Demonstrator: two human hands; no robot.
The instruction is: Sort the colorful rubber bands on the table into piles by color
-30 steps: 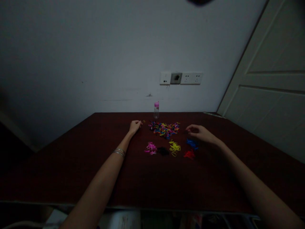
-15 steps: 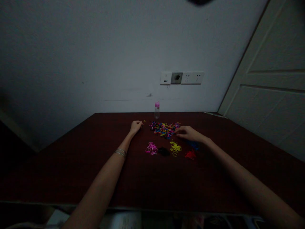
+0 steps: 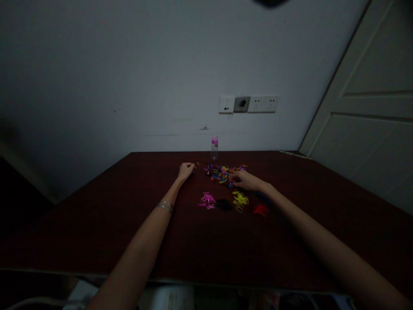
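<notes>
Had the right hand (image 3: 244,180) down at the near-right side of the mixed heap of rubber bands (image 3: 221,173), close to the far edge of the tabletop (image 3: 193,249) and a bit right of its middle. Saw those fingers curled and pointing down into the loops, but couldn't tell in such dim light about a band actually in the grip. Found the left hand (image 3: 186,171) left of the heap, fingers loosely bent, just beside a lone yellowish band (image 3: 198,163). Couldn't tell about a hold there either.

Counted five single-colour piles closer to the near edge: pink bands (image 3: 207,199), black bands (image 3: 223,204), yellow bands (image 3: 240,199), red bands (image 3: 260,210) and blue bands (image 3: 263,196), mostly hidden by the right wrist. Also spotted a pink-capped bottle (image 3: 214,149) upright between the heap and the far edge.

For a clean pick, would've gone for a loop on the fringe rather than a buried one, pinching just that one between thumb and finger. Would've lifted slowly, straight up, with a tiny shake, given the odds of tangled loops dragging neighbours along. Would've carried the wrist high too, to avoid smearing blue into yellow.
</notes>
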